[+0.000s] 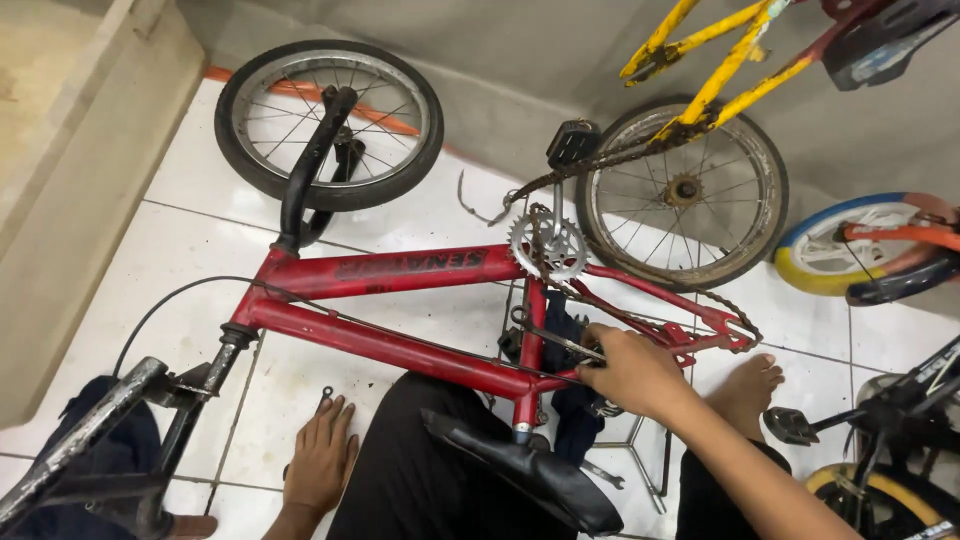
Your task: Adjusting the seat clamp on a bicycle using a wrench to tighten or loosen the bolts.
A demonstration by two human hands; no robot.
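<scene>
A red bicycle frame (pixel 400 345) lies on its side across a white tiled floor (pixel 200 250), without a rear wheel. My right hand (pixel 630 370) grips the frame near the seat tube and rear stays, fingers curled around a metal part there. My left hand (pixel 322 455) rests flat on the tiles, fingers spread, beside a small dark wrench (pixel 324 397). The silver chainring (pixel 547 247) and rusty chain (pixel 600 160) sit above my right hand. A black saddle (pixel 530 470) lies over my lap, and my bare foot (pixel 748 390) shows at the right.
A small black-tyred wheel (pixel 330 120) sits in the fork at upper left. A rusty wheel (pixel 685 195) on a yellow frame (pixel 720 60) stands at upper right. More small bikes crowd the right edge. A concrete ledge (pixel 90 150) borders the left.
</scene>
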